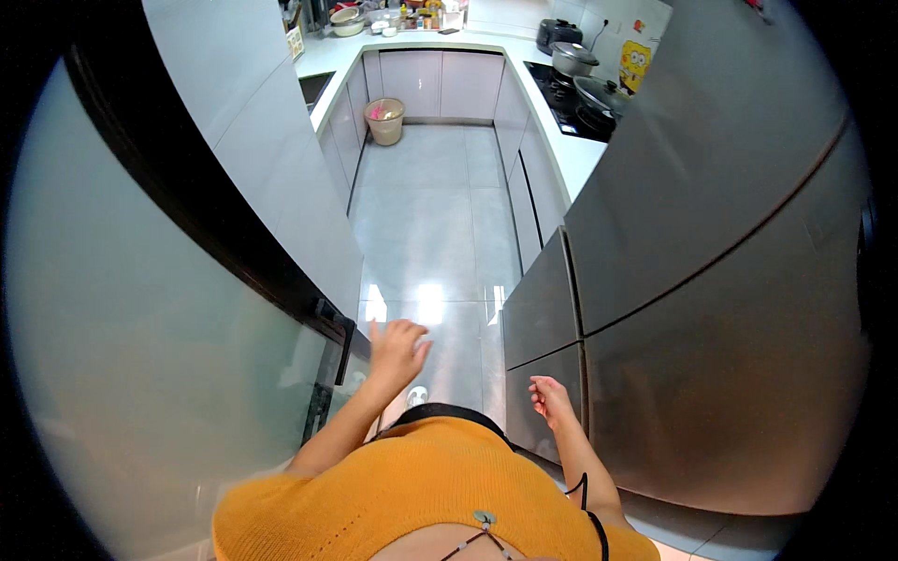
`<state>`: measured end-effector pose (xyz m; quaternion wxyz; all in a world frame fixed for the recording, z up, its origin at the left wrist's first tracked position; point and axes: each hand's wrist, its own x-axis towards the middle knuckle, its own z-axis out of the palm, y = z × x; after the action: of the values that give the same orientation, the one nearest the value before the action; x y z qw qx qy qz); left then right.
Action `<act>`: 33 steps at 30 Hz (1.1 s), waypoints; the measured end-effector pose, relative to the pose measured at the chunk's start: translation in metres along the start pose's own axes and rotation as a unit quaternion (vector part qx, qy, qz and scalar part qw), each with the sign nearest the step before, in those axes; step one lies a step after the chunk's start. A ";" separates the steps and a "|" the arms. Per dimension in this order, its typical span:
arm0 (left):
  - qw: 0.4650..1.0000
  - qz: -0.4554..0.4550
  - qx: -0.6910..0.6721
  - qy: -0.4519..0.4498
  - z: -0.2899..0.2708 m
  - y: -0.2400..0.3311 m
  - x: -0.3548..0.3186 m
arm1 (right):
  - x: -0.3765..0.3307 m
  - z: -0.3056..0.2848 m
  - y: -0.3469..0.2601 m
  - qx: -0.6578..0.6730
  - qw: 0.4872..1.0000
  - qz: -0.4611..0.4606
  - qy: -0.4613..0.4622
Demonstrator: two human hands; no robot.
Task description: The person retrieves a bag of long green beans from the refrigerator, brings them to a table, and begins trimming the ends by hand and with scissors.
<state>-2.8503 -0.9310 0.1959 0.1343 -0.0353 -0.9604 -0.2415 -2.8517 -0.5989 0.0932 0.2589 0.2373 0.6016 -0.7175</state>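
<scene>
My left hand [398, 352] is in mid-air beside the black handle [345, 352] of a frosted glass door [178, 309]. Its fingers are apart and bent a little, and it holds nothing; a gap shows between it and the handle. My right hand [552, 400] hangs low in front of a dark grey refrigerator [702, 393], apart from its doors. The fingers there curl in loosely toward the palm, and no object shows in them.
A U-shaped white counter [482, 40] lines the kitchen over pale cabinets. On the right, a black hob [569, 110] carries a pot [572, 62] and a lidded pan [601, 95]. A beige bin [384, 123] stands on the grey tiled floor [421, 224] at the far left corner.
</scene>
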 end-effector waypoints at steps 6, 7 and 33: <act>0.980 0.023 -0.178 -0.080 0.041 0.002 0.098 | 0.032 0.035 -0.017 0.156 0.983 -0.065 0.073; 0.976 0.025 -0.196 -0.095 0.048 0.004 0.106 | 0.038 0.036 -0.019 0.201 0.972 -0.085 0.084; 0.767 0.145 -0.412 -0.470 0.202 0.060 0.247 | 0.093 -0.020 -0.013 0.734 0.567 -0.171 0.332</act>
<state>-3.1285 -0.7816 0.1198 -0.3279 -0.3350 -0.6953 -0.5448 -2.9301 -0.5855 0.0388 -0.3500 0.4599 -0.0592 -0.8139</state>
